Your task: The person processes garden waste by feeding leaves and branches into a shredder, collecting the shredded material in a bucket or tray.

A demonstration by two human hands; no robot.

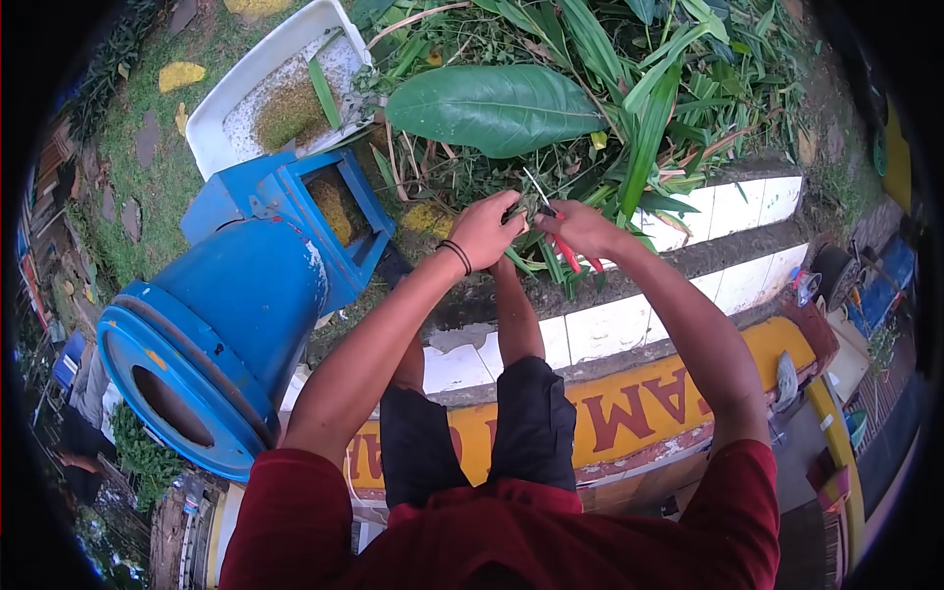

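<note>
Red-handled scissors (567, 254) are in my right hand (580, 231), its fingers wrapped round them, with a metal blade pointing up and left. Close beside it, my left hand (482, 230) is closed on a small bunch of green plant cuttings (531, 206). The two hands nearly meet over the edge of a heap of cut leaves and stems. Just above them lies one broad dark green leaf (497, 110). Long narrow leaves (649, 147) hang over the white tiles on the right.
A blue metal machine (246, 285) with a round opening stands at the left. Behind it, a white tub (218, 123) holds chopped greenish bits. White-tiled steps (615, 329) and a yellow lettered ledge (610, 433) run below my hands. At far left, part of another person shows.
</note>
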